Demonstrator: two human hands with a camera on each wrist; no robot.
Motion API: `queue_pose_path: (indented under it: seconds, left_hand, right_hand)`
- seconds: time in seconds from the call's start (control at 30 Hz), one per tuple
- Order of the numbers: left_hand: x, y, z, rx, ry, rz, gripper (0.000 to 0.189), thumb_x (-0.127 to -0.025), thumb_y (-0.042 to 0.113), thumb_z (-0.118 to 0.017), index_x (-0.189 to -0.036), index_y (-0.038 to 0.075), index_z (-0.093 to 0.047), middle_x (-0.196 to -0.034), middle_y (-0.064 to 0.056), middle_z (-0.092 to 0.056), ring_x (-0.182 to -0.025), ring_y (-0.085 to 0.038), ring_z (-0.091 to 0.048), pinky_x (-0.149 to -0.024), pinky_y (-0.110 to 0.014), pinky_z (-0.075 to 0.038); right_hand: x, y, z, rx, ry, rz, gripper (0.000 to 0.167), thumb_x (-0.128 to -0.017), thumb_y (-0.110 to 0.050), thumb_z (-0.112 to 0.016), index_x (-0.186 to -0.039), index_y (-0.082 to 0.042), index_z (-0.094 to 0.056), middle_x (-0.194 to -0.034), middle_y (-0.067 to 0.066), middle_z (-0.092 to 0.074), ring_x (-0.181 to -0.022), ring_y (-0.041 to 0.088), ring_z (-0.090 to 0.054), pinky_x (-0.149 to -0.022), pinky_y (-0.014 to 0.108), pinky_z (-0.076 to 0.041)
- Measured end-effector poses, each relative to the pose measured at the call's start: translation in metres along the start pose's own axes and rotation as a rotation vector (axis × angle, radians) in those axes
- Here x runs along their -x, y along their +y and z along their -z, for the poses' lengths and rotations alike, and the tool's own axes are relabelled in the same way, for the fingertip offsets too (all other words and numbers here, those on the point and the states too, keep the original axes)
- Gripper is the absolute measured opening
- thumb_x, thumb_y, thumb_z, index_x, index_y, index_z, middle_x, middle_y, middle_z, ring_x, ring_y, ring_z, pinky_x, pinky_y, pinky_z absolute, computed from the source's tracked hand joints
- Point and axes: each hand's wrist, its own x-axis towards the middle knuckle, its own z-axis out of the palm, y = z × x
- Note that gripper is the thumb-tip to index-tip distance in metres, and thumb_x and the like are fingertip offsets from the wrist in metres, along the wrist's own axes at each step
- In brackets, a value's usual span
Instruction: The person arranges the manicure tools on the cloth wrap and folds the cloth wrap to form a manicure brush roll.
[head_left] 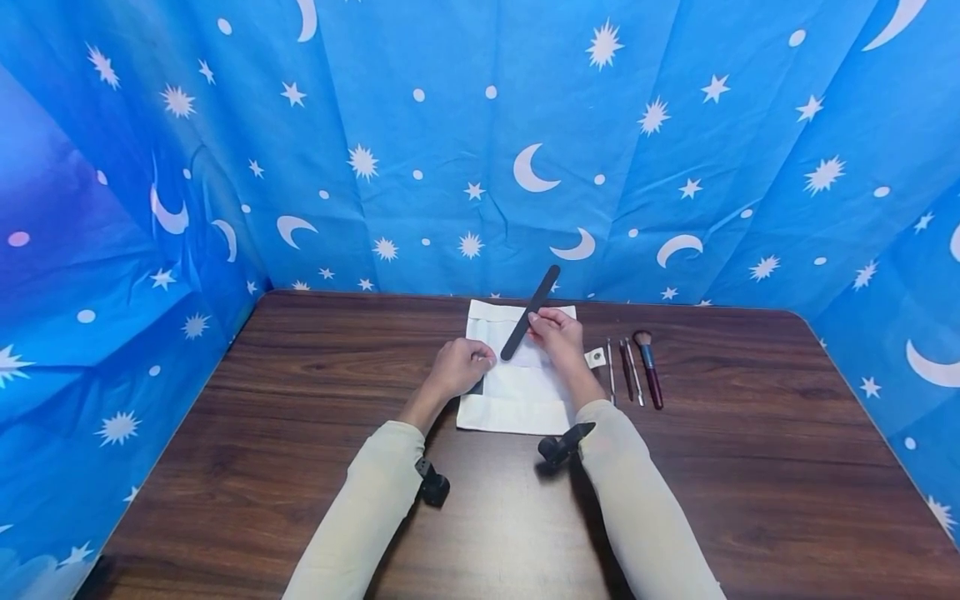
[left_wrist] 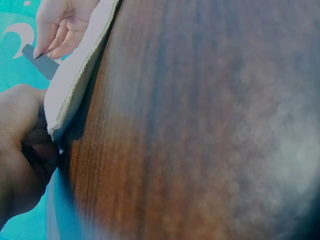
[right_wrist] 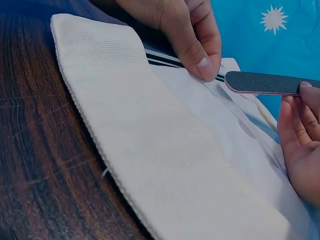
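Observation:
A cream cloth pouch [head_left: 517,412] lies spread on the table with a white inner face. My right hand [head_left: 558,340] pinches a dark grey nail file [head_left: 537,302] between thumb and fingers, its rounded lower end pointing toward the left hand. In the right wrist view the file [right_wrist: 265,83] is tilted just over the cloth. At the pouch's left side, my left hand [head_left: 454,369] pinches a narrow white strip [right_wrist: 231,106] along the inner face. Black and white stripes [right_wrist: 162,59] show beside its fingers. The left palm is hidden in the head view.
Right of the pouch lie a makeup brush [head_left: 649,371], a dark slim tool [head_left: 627,371] and two thin metal tools [head_left: 611,372]. A snap tab [head_left: 595,358] sticks out from the pouch. Blue star-and-moon cloth [head_left: 450,125] hangs behind the wooden table [head_left: 337,358].

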Motion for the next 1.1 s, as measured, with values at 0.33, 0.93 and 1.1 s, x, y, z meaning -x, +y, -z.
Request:
queue_pose_path:
  seconds: [0.33,0.93,1.1]
  left_hand:
    - [-0.0003,-0.0006,-0.0012,0.020,-0.009,0.030,0.011,-0.102,0.014,-0.069,-0.100,0.010,-0.079,-0.070,0.002,-0.056,-0.069,-0.017,-0.050,-0.073,-0.034,-0.041]
    - [0.0017,-0.0008,0.0003,0.061,-0.012,0.055,0.010,-0.103,0.016,-0.070,-0.100,0.012,-0.078,-0.069,0.002,-0.054,-0.065,-0.016,-0.047,-0.067,-0.033,-0.038]
    - [0.0019,-0.0005,0.0002,0.055,-0.007,0.046,0.010,-0.103,0.015,-0.070,-0.100,0.012,-0.078,-0.068,0.002,-0.054,-0.063,-0.015,-0.047,-0.066,-0.033,-0.038]
  right_hand:
    - [-0.0032,0.0004,-0.0008,0.041,0.013,-0.029,0.008,-0.099,0.011,-0.063,-0.098,0.004,-0.061,-0.071,-0.005,-0.068,-0.059,0.004,-0.065,-0.062,0.017,-0.055]
    - [-0.0045,-0.0048,-0.0058,0.354,-0.184,-0.133,0.016,-0.098,0.010,-0.065,-0.112,0.017,-0.062,-0.076,0.000,-0.070,-0.063,0.004,-0.065,-0.065,0.018,-0.056]
    - [-0.0050,-0.0074,-0.0043,0.435,-0.258,-0.173,0.026,-0.099,0.008,-0.065,-0.123,0.015,-0.058,-0.079,0.001,-0.071,-0.065,0.005,-0.067,-0.068,0.019,-0.057]
